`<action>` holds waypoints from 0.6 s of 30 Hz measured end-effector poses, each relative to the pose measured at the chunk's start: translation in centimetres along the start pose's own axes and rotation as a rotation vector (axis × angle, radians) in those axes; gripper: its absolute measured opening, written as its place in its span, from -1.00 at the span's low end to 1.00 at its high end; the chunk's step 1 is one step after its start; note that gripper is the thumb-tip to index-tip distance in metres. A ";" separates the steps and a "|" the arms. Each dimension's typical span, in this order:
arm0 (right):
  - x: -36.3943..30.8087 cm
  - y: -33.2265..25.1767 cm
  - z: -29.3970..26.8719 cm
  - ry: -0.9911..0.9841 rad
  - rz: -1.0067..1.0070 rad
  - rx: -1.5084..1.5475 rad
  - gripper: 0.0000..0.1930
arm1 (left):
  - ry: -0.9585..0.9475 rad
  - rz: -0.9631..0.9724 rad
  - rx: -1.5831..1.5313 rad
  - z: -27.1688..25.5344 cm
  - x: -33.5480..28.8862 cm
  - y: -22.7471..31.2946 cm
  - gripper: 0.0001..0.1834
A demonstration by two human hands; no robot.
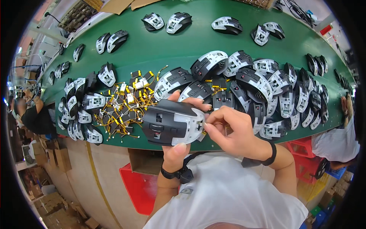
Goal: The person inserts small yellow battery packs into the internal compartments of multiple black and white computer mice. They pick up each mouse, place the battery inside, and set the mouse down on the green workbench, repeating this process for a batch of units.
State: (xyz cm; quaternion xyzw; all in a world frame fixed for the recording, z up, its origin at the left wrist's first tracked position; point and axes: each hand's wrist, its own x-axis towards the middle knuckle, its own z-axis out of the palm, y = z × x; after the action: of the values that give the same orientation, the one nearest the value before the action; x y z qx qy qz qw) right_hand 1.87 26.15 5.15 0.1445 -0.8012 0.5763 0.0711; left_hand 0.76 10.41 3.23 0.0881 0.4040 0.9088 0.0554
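Observation:
My left hand (pixel 176 152) grips a black and white computer mouse shell (pixel 162 126), its thumb on the near side and its fingers on the far side. The shell's white end, with small slots, points toward my right hand (pixel 232 129). My right thumb and forefinger are pinched together right at that white end; anything between them is too small to make out. Just beyond the held shell lies a tangled pile of small black battery packs (pixel 126 103) with yellow tape, thin wires and white plugs. Several more mouse shells (pixel 255 84) are heaped beyond my right hand.
Another heap of mouse shells (pixel 82 99) lies to the left on the green table (pixel 152 49), with others spread along its far side. A red bin (pixel 139 191) stands below the near edge. One person (pixel 36 110) sits at the left, another (pixel 335 141) at the right.

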 end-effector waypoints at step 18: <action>0.0 -0.1 -1.1 -0.177 0.310 0.332 -0.89 | 0.081 0.083 0.199 1.7 -0.6 0.1 0.14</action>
State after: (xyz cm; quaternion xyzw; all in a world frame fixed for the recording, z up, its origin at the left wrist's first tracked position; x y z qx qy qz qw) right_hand 1.80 27.17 5.62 0.0795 -0.7113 0.6891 -0.1137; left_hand 1.69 11.44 4.38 0.0728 0.4899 0.8687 -0.0076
